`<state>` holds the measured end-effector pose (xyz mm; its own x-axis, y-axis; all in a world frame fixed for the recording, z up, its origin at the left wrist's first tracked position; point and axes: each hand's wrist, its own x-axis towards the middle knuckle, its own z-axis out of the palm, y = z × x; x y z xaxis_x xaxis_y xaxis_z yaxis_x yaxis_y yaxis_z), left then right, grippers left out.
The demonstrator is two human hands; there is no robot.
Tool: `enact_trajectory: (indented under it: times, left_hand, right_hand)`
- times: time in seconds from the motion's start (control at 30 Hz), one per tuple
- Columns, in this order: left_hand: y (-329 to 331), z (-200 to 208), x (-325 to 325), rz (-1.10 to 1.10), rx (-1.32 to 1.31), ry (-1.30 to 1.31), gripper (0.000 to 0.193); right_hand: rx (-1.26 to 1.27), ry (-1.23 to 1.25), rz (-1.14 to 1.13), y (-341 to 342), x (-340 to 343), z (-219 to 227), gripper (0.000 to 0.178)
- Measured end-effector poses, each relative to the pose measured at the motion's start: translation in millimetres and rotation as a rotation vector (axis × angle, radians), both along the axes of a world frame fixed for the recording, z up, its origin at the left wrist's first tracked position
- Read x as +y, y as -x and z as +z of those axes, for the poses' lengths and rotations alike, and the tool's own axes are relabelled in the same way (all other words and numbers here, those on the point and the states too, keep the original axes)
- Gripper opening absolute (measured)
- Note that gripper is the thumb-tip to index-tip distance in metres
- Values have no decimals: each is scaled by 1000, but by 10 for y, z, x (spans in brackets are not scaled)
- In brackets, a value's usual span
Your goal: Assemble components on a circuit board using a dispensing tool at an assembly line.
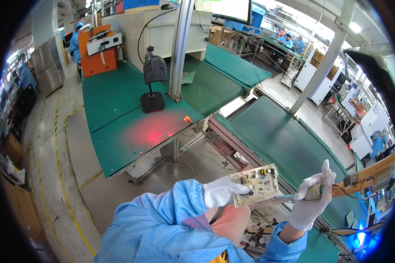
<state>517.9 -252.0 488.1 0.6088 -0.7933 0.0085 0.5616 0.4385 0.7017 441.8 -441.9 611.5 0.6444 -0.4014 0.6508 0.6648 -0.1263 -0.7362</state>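
Observation:
My left hand [221,192], in a white glove, grips the left edge of a tan circuit board [260,182]. The board is held tilted above my lap, and dark, yellow and green components show on its face. My right hand [310,202], also gloved in white, is to the right of the board. Its fingers curl round a pale, rounded piece [314,192] whose kind I cannot make out, with one finger pointing up. A slim grey strip [272,201] runs from that hand toward the board's lower edge.
A brown bar [373,173] reaches in from the right by my right hand. Green belts [276,127] lie ahead. On the left green table [112,98] stand a black scanner on a stand [155,74] and an orange box [98,61]. Loose cables [263,221] hang beside my legs.

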Motion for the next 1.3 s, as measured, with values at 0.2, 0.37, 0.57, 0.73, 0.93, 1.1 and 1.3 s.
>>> enact_trajectory:
  times: [0.2,0.37,0.57,0.73,0.93,1.1,1.3]
  left_hand:
    - [208,67,-148,-30,-152,-53,44]
    - [256,58,-181,-110,-166,-112,49]
    - [335,212,-213,-38,125,88,48]
    - [318,159,-180,-80,170,-33,47]
    - [355,161,-217,-122,89,-156,43]
    - [446,245,-207,-167,56,-154,39]
    - [463,225,-220,-140,-170,-242,45]
  right_hand:
    - [-9,17,-122,3,61,8,46]
    - [27,-62,14,105,13,-1,48]
    - [87,-274,-39,-72,149,113,51]
    - [-12,-37,11,-159,-9,-12,56]
    - [199,63,-154,-28,89,108,57]
    - [198,122,-160,66,45,98,54]
    - [197,187,-163,88,11,78,52]
